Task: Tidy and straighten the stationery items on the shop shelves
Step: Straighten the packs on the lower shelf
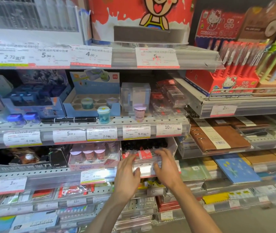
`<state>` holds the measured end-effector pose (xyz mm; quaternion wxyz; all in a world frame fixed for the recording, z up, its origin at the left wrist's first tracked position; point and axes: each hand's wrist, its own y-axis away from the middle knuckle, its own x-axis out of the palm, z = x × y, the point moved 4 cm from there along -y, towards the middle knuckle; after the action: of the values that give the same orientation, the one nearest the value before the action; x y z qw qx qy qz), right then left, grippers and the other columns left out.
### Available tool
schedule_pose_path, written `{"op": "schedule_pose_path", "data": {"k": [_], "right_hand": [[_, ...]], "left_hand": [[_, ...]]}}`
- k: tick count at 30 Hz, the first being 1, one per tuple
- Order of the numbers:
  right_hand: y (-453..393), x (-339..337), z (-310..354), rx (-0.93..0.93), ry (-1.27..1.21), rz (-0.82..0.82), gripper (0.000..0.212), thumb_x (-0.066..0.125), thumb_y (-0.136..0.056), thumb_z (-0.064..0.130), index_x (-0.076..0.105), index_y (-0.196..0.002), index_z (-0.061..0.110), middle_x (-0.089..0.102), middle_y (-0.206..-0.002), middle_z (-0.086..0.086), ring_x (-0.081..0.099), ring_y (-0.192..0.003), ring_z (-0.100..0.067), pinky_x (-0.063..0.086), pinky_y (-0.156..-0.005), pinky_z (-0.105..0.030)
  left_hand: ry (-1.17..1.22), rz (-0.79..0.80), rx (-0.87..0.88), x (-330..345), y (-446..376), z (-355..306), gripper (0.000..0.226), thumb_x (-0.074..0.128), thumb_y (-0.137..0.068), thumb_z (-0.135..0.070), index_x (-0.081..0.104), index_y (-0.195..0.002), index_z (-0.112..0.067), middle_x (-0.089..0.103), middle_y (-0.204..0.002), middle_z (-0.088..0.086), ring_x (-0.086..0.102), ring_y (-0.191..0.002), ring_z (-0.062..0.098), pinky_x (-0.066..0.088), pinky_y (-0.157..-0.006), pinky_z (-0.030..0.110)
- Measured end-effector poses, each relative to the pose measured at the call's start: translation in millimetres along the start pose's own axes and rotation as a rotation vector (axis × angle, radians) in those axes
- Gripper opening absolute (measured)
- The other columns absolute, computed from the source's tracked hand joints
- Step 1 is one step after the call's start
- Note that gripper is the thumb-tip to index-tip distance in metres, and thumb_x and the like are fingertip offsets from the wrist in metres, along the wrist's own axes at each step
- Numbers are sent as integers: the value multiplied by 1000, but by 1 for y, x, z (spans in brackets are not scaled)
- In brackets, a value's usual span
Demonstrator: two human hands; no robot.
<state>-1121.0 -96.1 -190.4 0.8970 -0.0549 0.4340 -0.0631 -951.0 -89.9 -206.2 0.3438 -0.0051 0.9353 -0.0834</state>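
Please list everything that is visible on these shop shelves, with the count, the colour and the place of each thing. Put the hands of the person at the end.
clear packs with red labels: a stack, count unclear; third shelf, between the hands.
pink box of small cups: one; third shelf, left of the packs.
black marker: one, lying flat; front of second shelf.
teal cup: one; second shelf front, right of the marker.
pink cup: one; second shelf front, upright.
clear plastic box: one; second shelf, behind the pink cup.
brown notebook: one, ring-bound; right-hand shelf.
red cat-print pen box: one; upper right shelf.
price tags: many, white and pink; shelf edges.
left hand: fingers on the packs' left side.
right hand: fingers on the packs' right side.
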Motion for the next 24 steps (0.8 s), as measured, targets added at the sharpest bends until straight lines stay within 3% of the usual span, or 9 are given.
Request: {"op": "schedule_pose_path", "data": {"k": [5,11,14,17,20,24], "right_hand": [[3,-4,0,2,6,-26,52,66,-85,14,52,-135,21,37,-143,2,39,-135,-17,33,-115,-29],[7,-15,1,-43,109,-17,48,66,-90,28,52,-135,23,43,-148,6,36,-136,-16,29,-113,-29],[13,-27,7,-81,115,-5,45,65,-90,32,54,-133,24,50,-139,9,39,-127,-11,30,-104,-21],[20,-44,13,-107,114,9,44,65,-89,38,55,-130,27,54,-129,13,42,-117,-5,37,-100,-21],[31,-64,21,-133,111,27,44,67,-88,46,57,-128,31,54,-123,20,42,-110,1,32,-86,-9],[49,-94,35,-165,92,7,41,71,-81,56,60,-118,41,53,-115,31,40,-111,5,37,-90,-17]], "left_hand": [[57,-16,14,-4,1,3,53,60,-90,-15,48,-140,-28,53,-139,-8,41,-131,12,43,-105,36],[54,-42,106,-14,2,2,49,68,-88,-15,56,-134,-28,51,-138,-15,42,-132,5,37,-112,34],[69,-54,149,-22,4,-1,42,67,-89,-18,60,-129,-29,52,-132,-16,46,-126,4,43,-105,32],[67,-50,188,-35,9,-10,33,65,-92,-27,62,-125,-30,52,-127,-18,52,-116,2,42,-97,16],[54,-26,246,-50,15,-20,32,64,-93,-34,63,-125,-31,52,-123,-22,57,-98,5,48,-90,23],[93,-12,321,-72,27,-37,32,65,-91,-34,64,-124,-34,53,-120,-27,59,-90,4,48,-77,16]]}}
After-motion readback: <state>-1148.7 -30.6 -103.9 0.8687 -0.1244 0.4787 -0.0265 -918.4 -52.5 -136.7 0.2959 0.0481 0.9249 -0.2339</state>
